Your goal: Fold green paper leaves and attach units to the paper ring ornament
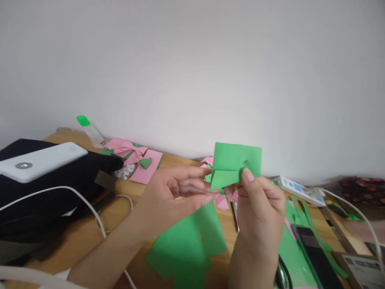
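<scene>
A piece of green folded paper (230,156) is held up above the table, with its lower left edge turned up as a flap. My right hand (261,200) pinches it at the lower right, thumb in front and fingers behind. At the paper's left edge is my left hand (171,196), its fingers stretched out and its thumb apart below them. The fingertips come up to the flap; whether they touch it I cannot tell. Beneath both hands, several green paper sheets (180,249) lie overlapping on the wooden table (135,224).
Pink and green paper scraps (129,150) and a green-capped glue bottle (93,132) lie at the back left. A white power bank (45,160) rests on a black bag (60,200). Right are a power strip (300,190), a dark phone (315,257) and white cables (357,212).
</scene>
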### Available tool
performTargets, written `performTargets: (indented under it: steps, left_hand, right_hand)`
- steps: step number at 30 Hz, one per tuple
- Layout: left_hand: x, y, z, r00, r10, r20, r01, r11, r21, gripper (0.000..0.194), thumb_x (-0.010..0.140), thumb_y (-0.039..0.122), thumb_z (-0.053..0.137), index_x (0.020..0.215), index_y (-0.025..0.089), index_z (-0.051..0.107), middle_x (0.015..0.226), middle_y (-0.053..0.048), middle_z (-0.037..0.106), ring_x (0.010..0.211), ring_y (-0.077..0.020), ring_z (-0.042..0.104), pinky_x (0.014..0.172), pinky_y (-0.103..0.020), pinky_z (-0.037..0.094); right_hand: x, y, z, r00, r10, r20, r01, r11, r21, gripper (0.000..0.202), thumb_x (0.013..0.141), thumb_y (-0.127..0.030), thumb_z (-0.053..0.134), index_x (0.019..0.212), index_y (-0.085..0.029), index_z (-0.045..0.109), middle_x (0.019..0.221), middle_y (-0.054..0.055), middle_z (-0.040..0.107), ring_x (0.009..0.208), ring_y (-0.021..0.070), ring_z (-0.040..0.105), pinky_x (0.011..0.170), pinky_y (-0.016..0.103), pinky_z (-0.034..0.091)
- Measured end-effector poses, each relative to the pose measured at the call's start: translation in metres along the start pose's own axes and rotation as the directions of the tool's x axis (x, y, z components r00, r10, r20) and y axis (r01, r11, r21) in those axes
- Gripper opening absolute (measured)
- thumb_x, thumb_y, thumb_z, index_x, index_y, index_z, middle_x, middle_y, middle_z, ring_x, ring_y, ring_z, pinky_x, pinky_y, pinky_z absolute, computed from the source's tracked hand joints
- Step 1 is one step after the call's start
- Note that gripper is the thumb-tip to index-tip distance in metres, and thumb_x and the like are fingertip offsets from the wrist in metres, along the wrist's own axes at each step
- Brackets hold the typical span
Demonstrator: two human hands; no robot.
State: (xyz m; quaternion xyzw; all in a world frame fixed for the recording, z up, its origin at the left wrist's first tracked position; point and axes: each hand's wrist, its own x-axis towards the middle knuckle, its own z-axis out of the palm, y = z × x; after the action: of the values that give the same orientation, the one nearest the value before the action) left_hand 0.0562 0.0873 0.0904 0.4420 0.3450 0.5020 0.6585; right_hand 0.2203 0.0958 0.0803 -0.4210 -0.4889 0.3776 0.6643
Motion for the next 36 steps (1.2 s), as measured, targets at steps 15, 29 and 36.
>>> performTargets:
  steps: [15, 29, 36]
  left_hand:
    - [0.006, 0.003, -0.007, 0.996, 0.087, 0.014, -0.088, 0.977, 0.192, 0.018, 0.076, 0.018, 0.074, 0.093, 0.017, 0.070, 0.086, -0.003, 0.077, 0.075, -0.0163, 0.072, 0.066, -0.022, 0.056]
    - [0.008, 0.007, -0.004, 0.978, 0.171, -0.117, -0.154, 0.978, 0.141, 0.024, 0.074, 0.018, 0.074, 0.097, 0.017, 0.065, 0.092, -0.003, 0.077, 0.075, -0.0161, 0.074, 0.064, -0.022, 0.060]
    - [0.007, 0.008, -0.007, 0.966, 0.210, -0.149, -0.161, 0.944, 0.288, 0.029, 0.076, 0.022, 0.072, 0.104, 0.020, 0.066, 0.078, 0.002, 0.075, 0.062, -0.0123, 0.069, 0.049, -0.016, 0.052]
  right_hand:
    - [0.006, -0.006, -0.007, 0.877, 0.083, 0.472, 0.008, 0.982, -0.188, 0.031, 0.090, -0.031, 0.060, 0.061, -0.020, 0.063, 0.066, -0.001, 0.059, 0.065, 0.0141, 0.055, 0.064, 0.027, 0.046]
    - [0.003, -0.007, -0.004, 0.903, 0.121, 0.413, -0.054, 0.984, -0.170, 0.028, 0.090, -0.022, 0.062, 0.116, -0.033, 0.059, 0.070, -0.007, 0.056, 0.060, 0.0082, 0.055, 0.056, 0.020, 0.045]
    - [0.005, -0.005, -0.005, 0.921, 0.036, 0.387, 0.037, 0.983, -0.181, 0.025, 0.088, -0.013, 0.058, 0.100, -0.030, 0.072, 0.074, -0.005, 0.062, 0.059, 0.0069, 0.054, 0.052, 0.017, 0.049]
